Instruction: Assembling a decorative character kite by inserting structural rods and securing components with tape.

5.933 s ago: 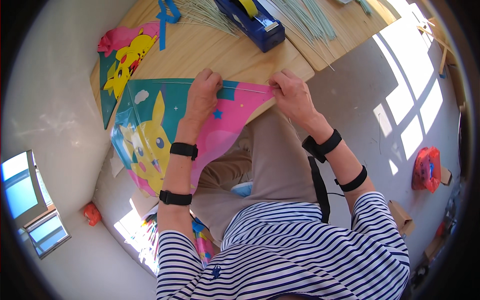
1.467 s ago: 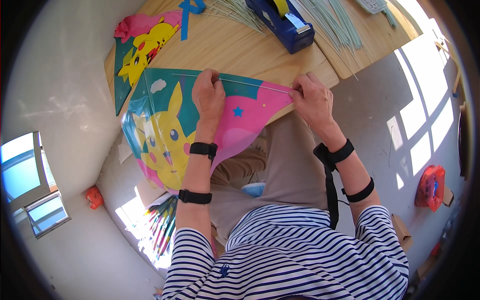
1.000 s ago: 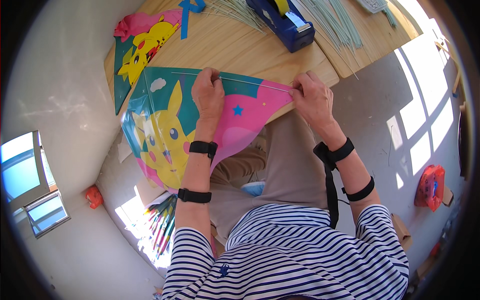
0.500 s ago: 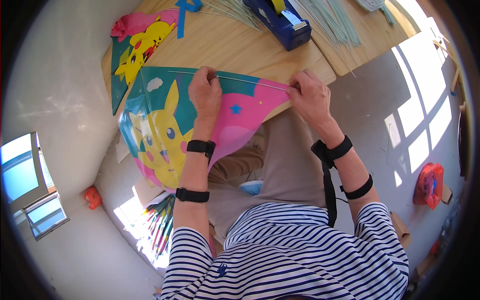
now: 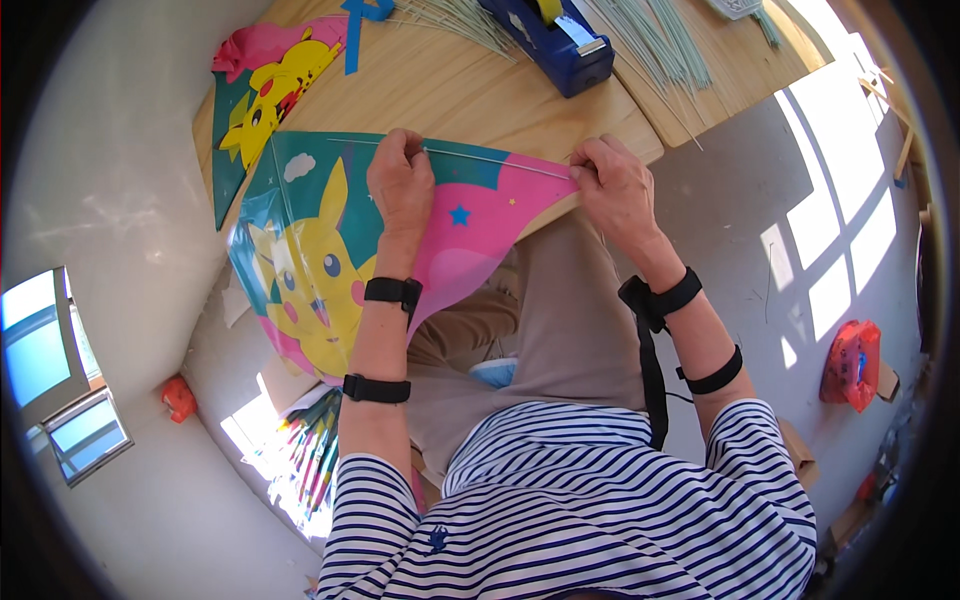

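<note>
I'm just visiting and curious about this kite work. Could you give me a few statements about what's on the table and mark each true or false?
1. Both hands touch the thin rod along the kite edge. True.
2. The tape dispenser is red. False: it is blue.
3. A second kite lies further back on the table. True.
4. The left hand holds scissors. False: it presses on the kite and rod.
5. The right hand is at the kite's pink tip. True.
</note>
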Demonstrator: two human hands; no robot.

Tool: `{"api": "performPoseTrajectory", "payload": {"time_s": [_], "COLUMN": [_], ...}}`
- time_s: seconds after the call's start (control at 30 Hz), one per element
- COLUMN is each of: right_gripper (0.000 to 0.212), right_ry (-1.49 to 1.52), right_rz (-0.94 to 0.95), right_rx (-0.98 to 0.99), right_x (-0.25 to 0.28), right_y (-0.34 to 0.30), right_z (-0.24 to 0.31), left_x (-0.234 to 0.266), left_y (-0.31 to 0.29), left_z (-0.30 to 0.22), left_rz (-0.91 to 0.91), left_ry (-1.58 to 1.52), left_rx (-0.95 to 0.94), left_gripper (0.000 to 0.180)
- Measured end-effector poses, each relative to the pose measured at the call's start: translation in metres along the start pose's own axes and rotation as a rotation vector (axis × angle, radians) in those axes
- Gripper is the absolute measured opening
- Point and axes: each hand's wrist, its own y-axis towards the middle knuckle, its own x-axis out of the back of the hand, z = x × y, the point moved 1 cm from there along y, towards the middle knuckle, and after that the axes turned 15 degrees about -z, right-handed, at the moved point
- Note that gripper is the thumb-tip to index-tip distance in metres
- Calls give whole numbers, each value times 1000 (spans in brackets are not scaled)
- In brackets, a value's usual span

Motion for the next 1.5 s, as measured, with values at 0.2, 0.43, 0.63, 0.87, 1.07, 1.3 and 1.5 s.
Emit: {"api": "performPoseTrajectory", "payload": {"time_s": [0.2, 0.43, 0.63, 0.87, 1.07, 1.3, 1.5], "right_gripper": [4, 6, 11, 13, 11, 10, 9], "right_ry": [-18, 15, 51, 35, 27, 10, -2], "right_rz": [7, 28, 88, 102, 57, 25, 15], "right_rx": [-8, -12, -33, -47, -15, -8, -7], "right_x": [0, 2, 9, 8, 6, 2, 1], "right_y": [0, 0, 1, 1, 0, -1, -1], "right_z": [2, 0, 3, 3, 1, 1, 1], "left_x": [0, -2, -3, -5, -5, -6, -5], "left_y": [0, 0, 0, 0, 0, -1, -1], "left_z": [1, 1, 2, 1, -3, 0, -4], "left_rz": [0, -3, -13, -39, -45, -44, -20], "left_ry": [18, 19, 29, 50, 50, 48, 42], "left_rx": [-4, -6, -1, -19, -14, -15, 19], "left_gripper": [11, 11, 11, 10, 8, 8, 11]}}
